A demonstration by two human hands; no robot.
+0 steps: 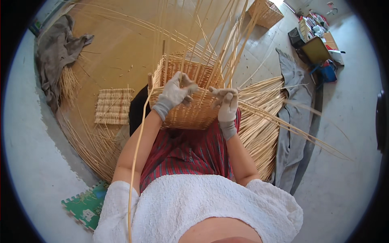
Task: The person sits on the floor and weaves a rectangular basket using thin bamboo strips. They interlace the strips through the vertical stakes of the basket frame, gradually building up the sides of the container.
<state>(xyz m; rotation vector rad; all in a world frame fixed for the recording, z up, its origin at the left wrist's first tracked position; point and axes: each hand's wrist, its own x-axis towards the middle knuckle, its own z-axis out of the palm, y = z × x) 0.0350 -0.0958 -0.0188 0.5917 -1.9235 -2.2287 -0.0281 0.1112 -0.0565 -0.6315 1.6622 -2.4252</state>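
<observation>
I sit with a tall-sided woven wicker basket [187,115] on my lap, long upright stakes rising from it. My left hand [175,94], in a pale grey glove, is at the near rim, fingers bent round one of the upright stakes. My right hand [225,103], also gloved, grips at the rim's right part, where several long rods fan out to the right; which strands it holds is partly hidden by its fingers. A long pale rod [139,137] runs from the basket's left corner down past my left arm and over my shirt.
A flat woven panel [113,106] lies left. Loose rod bundles [257,146] lie both sides, with grey cloths [293,113]. A second basket [265,13] stands at the back, a cluttered chair [314,52] upper right. A green foam mat [83,206] is lower left.
</observation>
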